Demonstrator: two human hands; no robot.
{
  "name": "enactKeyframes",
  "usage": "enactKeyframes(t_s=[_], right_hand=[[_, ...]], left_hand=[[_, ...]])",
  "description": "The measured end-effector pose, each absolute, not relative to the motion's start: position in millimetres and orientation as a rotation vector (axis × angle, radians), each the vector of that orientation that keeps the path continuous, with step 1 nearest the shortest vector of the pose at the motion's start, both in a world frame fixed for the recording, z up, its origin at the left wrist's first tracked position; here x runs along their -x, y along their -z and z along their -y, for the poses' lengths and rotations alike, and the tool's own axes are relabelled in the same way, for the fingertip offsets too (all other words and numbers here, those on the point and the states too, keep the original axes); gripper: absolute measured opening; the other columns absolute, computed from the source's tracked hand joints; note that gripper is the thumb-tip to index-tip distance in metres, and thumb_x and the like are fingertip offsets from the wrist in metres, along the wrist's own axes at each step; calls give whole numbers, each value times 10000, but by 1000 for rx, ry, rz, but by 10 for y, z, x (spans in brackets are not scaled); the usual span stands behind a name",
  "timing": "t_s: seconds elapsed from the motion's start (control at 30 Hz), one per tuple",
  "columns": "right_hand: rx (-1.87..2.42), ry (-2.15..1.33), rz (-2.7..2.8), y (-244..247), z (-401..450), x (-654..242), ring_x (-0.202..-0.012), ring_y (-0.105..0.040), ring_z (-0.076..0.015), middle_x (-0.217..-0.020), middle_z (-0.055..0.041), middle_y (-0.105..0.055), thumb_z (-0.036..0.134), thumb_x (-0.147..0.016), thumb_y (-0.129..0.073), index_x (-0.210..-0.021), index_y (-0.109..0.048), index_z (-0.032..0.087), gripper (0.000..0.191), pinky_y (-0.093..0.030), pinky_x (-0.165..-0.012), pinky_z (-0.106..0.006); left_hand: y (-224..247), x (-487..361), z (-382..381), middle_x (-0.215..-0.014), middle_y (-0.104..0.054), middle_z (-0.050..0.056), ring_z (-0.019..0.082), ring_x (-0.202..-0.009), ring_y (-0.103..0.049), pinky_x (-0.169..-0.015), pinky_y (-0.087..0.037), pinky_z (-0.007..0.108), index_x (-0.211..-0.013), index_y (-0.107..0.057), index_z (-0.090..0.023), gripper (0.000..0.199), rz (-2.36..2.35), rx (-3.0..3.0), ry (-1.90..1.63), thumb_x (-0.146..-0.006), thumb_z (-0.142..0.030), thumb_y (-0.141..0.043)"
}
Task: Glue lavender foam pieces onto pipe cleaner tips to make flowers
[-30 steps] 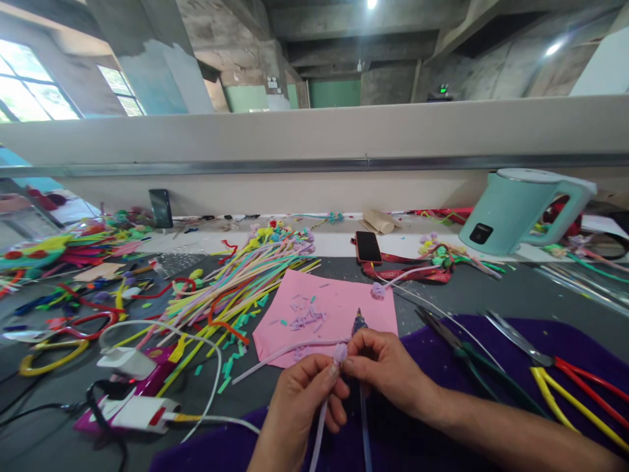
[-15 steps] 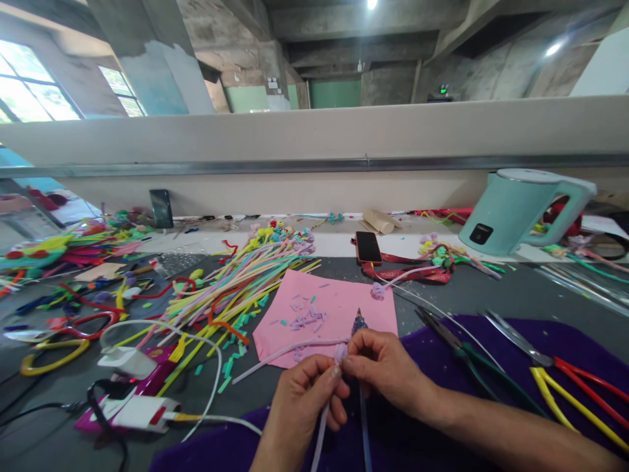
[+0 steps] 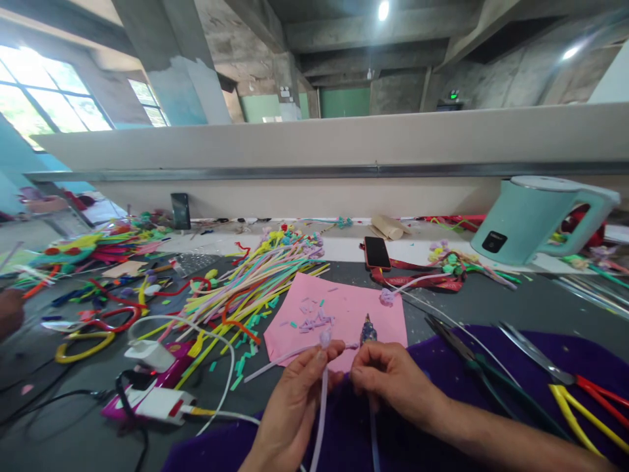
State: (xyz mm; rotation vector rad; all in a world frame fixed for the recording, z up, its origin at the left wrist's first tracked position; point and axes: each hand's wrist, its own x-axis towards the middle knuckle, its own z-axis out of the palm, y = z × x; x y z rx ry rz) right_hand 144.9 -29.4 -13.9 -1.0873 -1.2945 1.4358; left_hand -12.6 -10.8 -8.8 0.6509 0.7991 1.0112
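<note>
My left hand (image 3: pixel 301 393) pinches a lilac fuzzy-wire flower (image 3: pixel 325 338), whose pale stem (image 3: pixel 322 419) hangs down in front of the fingers. Just right of it, my right hand (image 3: pixel 393 377) is closed, thumb against forefinger. What those fingers hold, if anything, is hidden. Behind that hand a dark speckled tool with a pointed metal nozzle (image 3: pixel 368 330) points upward; whether the hand touches it I cannot tell. Beyond both hands lies a pink sheet (image 3: pixel 354 301) with small lilac cut pieces (image 3: pixel 317 321). A second lilac flower (image 3: pixel 388 297) rests at its right corner.
Bundled fuzzy wires (image 3: pixel 255 275) lie left of the sheet, beside a power strip (image 3: pixel 167 380) with cables. Pliers (image 3: pixel 462 347) and red-and-yellow-handled scissors (image 3: pixel 555 377) lie on purple cloth at right. A phone (image 3: pixel 377 253) and green kettle (image 3: pixel 525 219) stand behind. Another person's hand (image 3: pixel 10 313) shows far left.
My hands have drawn apart, and the flower in my left hand is raised a little. The view has turned slightly left, and another person's hand now shows at the left edge.
</note>
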Motion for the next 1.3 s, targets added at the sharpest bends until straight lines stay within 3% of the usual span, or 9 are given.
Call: enactKeyframes(t_s=[0.13, 0.27, 0.4, 0.6, 1.13, 1.3], right_hand=[[955, -1630, 1305, 120, 342, -1357, -383, -432, -28, -587, 33, -547, 301, -736, -612, -725, -623, 124, 178, -319, -381, -140], [862, -1789, 1253, 59, 358, -1240, -369, -423, -23, -553, 48, -528, 326, -722, -638, -869, -644, 136, 240, -259, -355, -126], [907, -1803, 1225, 31, 350, -1184, -297, -331, -22, -390, 75, -461, 318, -756, -591, -752, -624, 126, 195, -198, -331, -136], [1011, -1690, 1193, 35, 359, -1200, -315, -404, -20, -506, 32, -563, 187, -701, -567, -566, -518, 129, 155, -263, -322, -121], [1225, -1565, 1387, 135, 350, -1181, -288, -391, -39, -404, 64, -466, 142, -667, -505, -504, -501, 146, 163, -269, -281, -121], [1244, -1526, 1472, 159, 338, -1183, -294, -387, -54, -358, 67, -415, 153, -681, -477, -475, -474, 156, 206, -259, -285, -132]], left_hand=[[39, 155, 105, -1002, -657, 104, 212, -879, -591, -787, -473, 333, -763, -697, -134, 141, -684, -564, -991, -764, -221, -587], [-10, 128, 106, -1028, -645, 113, 232, -885, -593, -745, -487, 332, -800, -695, -126, 178, -717, -566, -949, -765, -257, -579], [-6, 74, 89, -848, -676, 87, 198, -739, -618, -637, -487, 282, -846, -694, -126, 217, -759, -591, -908, -753, -291, -589], [5, 32, 117, -629, -674, 39, 147, -572, -580, -524, -429, 227, -720, -708, -137, 178, -790, -671, -971, -672, -303, -664], [89, 64, 130, -655, -643, 24, 125, -605, -555, -629, -421, 241, -704, -666, -134, 88, -761, -709, -969, -724, -213, -633], [89, 42, 124, -627, -625, 29, 114, -564, -531, -572, -413, 224, -691, -637, -130, 99, -741, -727, -946, -735, -218, -624]])
